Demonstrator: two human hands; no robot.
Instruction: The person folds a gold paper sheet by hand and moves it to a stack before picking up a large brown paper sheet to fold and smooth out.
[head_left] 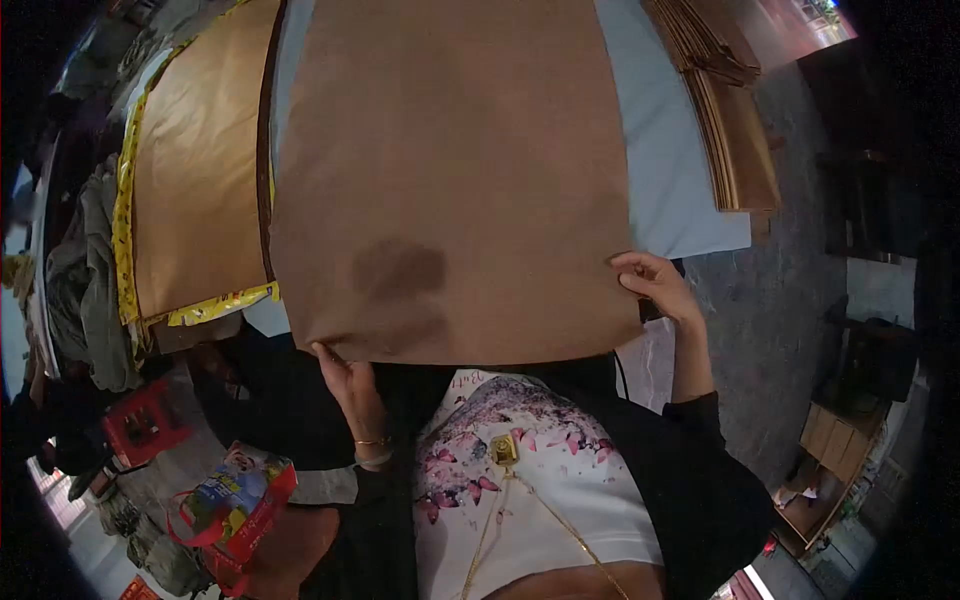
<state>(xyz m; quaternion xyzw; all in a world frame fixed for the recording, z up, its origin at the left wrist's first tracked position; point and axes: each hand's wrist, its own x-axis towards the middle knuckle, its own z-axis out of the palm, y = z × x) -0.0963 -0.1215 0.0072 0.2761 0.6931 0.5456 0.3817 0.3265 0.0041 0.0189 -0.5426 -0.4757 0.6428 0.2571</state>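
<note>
A large brown sheet (470,200) spreads across the middle of the view, its near edge reaching over my lap. My left hand (348,385) is closed on its near left corner, thumb on top and the other fingers hidden beneath. At the right edge, close to the near right corner, my right hand (655,285) pinches the sheet between thumb and fingers. A dark shadow falls on the sheet's lower left part. Under it shows a pale blue-grey surface (670,160).
Left of the sheet lies a stack of tan sheets (205,160) on yellow patterned wrapping (127,220). Folded brown bundles (735,140) are piled at the right edge. On the floor at lower left stand a red bag (250,530) and a red crate (145,425).
</note>
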